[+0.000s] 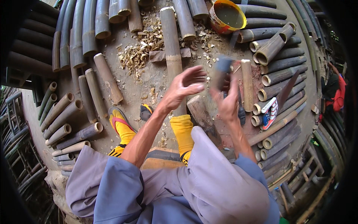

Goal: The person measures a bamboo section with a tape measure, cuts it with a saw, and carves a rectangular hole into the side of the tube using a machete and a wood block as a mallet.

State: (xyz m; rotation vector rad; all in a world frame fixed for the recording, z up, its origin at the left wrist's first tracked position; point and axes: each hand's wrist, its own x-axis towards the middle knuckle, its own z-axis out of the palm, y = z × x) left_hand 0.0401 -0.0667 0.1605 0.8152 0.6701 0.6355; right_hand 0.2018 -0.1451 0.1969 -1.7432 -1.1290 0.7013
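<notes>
My left hand hovers over a long bamboo pole, its fingers apart and nothing in them. The pole lies away from me across a small wooden block, its near end between my feet. My right hand is raised to the right of the pole. Its fingers are round a dark, blue-grey cylindrical piece, too smeared by motion to name. Beneath that hand a short log leans near my right knee. Just right of it, a short bamboo piece lies on reddish brick.
Bamboo lengths line the right side, with a handsaw on them. More bamboo lies at the far left. Wood shavings cover the ground beside the pole. A yellow-rimmed bucket of murky liquid stands at the back.
</notes>
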